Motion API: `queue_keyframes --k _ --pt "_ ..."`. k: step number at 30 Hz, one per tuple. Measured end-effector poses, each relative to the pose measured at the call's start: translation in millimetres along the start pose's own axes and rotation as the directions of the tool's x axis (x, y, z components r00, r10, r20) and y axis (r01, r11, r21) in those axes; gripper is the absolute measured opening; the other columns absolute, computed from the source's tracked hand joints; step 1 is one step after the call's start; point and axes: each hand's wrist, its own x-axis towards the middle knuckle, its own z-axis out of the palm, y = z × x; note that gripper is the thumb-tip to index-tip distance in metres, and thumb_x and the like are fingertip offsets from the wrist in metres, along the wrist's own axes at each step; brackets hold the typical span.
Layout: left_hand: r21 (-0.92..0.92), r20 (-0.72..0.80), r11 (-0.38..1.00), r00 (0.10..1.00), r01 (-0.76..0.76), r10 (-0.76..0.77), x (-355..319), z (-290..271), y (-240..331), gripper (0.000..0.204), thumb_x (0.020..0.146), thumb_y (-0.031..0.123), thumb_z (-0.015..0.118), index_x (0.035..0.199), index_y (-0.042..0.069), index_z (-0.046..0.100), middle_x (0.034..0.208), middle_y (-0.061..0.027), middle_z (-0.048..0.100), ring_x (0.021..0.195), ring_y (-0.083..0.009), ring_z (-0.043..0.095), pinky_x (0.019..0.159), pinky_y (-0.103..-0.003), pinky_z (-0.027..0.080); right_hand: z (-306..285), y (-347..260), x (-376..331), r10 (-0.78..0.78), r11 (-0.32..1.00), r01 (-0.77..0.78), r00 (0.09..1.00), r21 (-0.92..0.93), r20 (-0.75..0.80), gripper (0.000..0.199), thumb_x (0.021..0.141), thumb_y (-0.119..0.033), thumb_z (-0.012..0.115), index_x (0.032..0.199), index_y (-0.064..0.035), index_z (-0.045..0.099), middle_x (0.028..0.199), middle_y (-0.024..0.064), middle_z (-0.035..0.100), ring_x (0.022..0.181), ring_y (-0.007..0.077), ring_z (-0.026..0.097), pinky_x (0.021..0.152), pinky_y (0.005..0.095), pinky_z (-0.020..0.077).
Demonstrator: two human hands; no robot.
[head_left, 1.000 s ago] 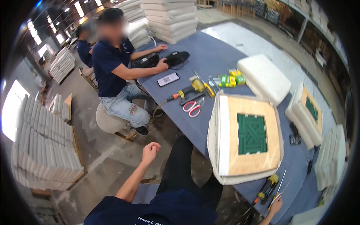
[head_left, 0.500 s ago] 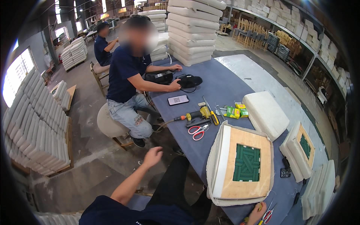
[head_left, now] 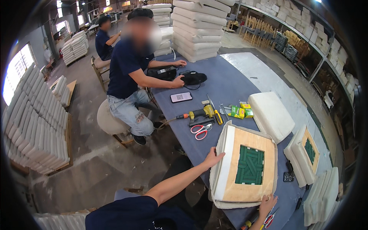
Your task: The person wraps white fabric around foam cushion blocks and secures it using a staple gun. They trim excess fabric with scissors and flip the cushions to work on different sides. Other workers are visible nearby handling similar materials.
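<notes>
A seat cushion (head_left: 221,168) lies underside up on the blue-grey table, showing a plywood frame, green woven webbing in its square opening and white fabric round its edges. My left hand (head_left: 212,158) grips the cushion's left edge, thumb on top, the other fingers partly hidden. At the near right corner my right hand (head_left: 267,205) holds the cushion's rim with bent fingers. Beside that wrist lie red-handled scissors (head_left: 269,221) and a yellow-and-black tool (head_left: 246,225), partly cut off by the picture's edge.
Beyond the cushion lie red-handled snips (head_left: 200,131), a yellow air stapler (head_left: 203,112), a screwdriver (head_left: 218,117), green-yellow boxes (head_left: 237,112) and a phone (head_left: 181,97). A white cushion (head_left: 271,115) and more cushions (head_left: 301,155) stand right. A co-worker (head_left: 128,69) sits across, hands on black items.
My left hand has moved from over my lap up and right onto the cushion's left edge. My right hand has come up to its near right corner.
</notes>
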Motion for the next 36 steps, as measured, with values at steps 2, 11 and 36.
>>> queue_keyframes --k 2,11,36 --pt "-0.008 -0.055 1.000 0.998 0.007 -0.008 4 0 4 0.104 0.092 0.054 0.079 0.166 -0.001 0.030 0.150 -0.0253 0.058 0.135 -0.0335 0.061 0.111 -0.043 0.050 -6 11 33 -0.024 0.996 0.028 0.999 0.086 -0.046 0.061 0.105 -0.033 0.069 0.154 -0.0016 0.052 0.169 0.0356 0.033 0.157 0.0513 0.033 0.129 0.0552 0.0285" --pt "-0.009 -0.298 0.999 0.953 0.051 -0.052 56 28 6 0.109 0.085 0.053 0.085 0.164 -0.002 0.034 0.153 -0.0254 0.057 0.138 -0.0363 0.061 0.112 -0.044 0.052 27 18 171 -0.017 0.844 -0.049 0.993 0.534 0.118 0.067 0.110 -0.041 0.062 0.156 0.0057 0.048 0.152 0.0260 0.059 0.141 0.0374 0.056 0.119 0.0451 0.0428" --pt "0.415 0.526 -0.037 0.206 -0.909 0.825 -189 -32 340 0.097 0.067 0.023 0.089 0.153 -0.003 0.051 0.144 -0.0236 0.064 0.134 -0.0416 0.062 0.116 -0.044 0.044 -203 -228 -94 -0.212 0.135 0.398 0.906 0.907 -0.366 0.043 0.107 -0.036 0.065 0.114 0.0062 0.071 0.108 0.0154 0.076 0.105 0.0216 0.071 0.096 0.0361 0.0533"
